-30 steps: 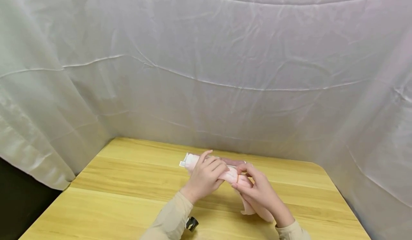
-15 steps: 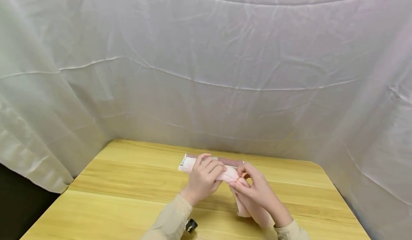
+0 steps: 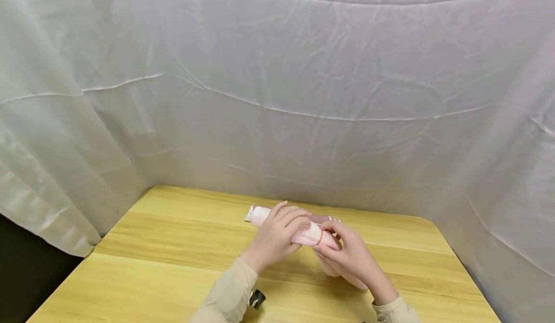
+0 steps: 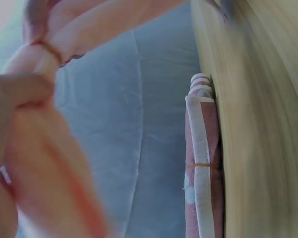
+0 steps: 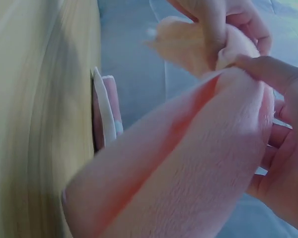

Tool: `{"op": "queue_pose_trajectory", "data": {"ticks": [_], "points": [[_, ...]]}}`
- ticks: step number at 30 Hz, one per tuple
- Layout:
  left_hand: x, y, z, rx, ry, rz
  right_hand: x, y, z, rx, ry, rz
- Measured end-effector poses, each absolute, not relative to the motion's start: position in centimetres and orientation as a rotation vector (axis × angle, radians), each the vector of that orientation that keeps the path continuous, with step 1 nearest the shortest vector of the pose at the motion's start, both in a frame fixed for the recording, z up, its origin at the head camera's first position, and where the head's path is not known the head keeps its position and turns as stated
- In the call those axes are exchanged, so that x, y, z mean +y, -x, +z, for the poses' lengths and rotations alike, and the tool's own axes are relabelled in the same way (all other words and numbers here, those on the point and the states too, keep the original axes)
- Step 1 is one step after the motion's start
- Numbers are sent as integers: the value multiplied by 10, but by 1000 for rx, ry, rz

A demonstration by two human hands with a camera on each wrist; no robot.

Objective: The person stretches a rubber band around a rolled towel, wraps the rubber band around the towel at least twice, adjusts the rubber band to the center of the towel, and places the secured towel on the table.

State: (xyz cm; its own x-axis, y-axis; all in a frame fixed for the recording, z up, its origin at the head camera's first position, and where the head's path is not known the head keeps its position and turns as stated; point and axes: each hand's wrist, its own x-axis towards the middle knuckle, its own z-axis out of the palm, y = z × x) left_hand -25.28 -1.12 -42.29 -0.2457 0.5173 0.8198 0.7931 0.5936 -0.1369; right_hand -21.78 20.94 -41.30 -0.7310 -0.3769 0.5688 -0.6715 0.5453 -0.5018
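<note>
A pale pink rolled towel (image 3: pixel 309 236) is held above the table between both hands. My left hand (image 3: pixel 275 236) grips its left part, fingers over the top and thumb beneath. An orange-brown rubber band (image 3: pixel 321 238) circles the towel right of that grip and cinches it. With thumb and fingers, my right hand (image 3: pixel 352 255) pinches the band at the towel. Beyond the band, the towel's loose end (image 5: pixel 188 158) hangs down toward the front, with a deep fold along it. The left wrist view shows the band (image 4: pixel 52 51) close to the fingertips.
Behind the hands lies a mauve rolled towel (image 4: pixel 213 198) with white trim, bound by its own rubber band (image 4: pixel 202 165). A small black object (image 3: pixel 257 299) is by the left sleeve. The wooden table (image 3: pixel 173 246) meets grey curtains (image 3: pixel 277 145) at its back and sides.
The towel's hanging end swung lower, then rose back up. The band, bunched under the right fingers half a second ago, now shows as a loop round the towel. Both hands stay nearly in place.
</note>
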Motion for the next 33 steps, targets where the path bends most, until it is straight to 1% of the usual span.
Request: {"op": "queue_pose_trajectory", "data": {"ticks": [6,11,17,24,33], "points": [[-10,250,-424,-2106,1113,-406,213,221,-415,-2265,-949,797],[-8,250,-425,-2094,1129,-383,212,223,-415,-2248,-1016,792],[-6,249,-426,-1988,1102,-312,210,219,-416,-2301,-1019,828],[-5,249,-427,-1879,1048,-272,208,221,-415,-2215,-1040,784],[-7,251,-428,-1870,985,-312,208,221,-416,-2186,-964,815]]}}
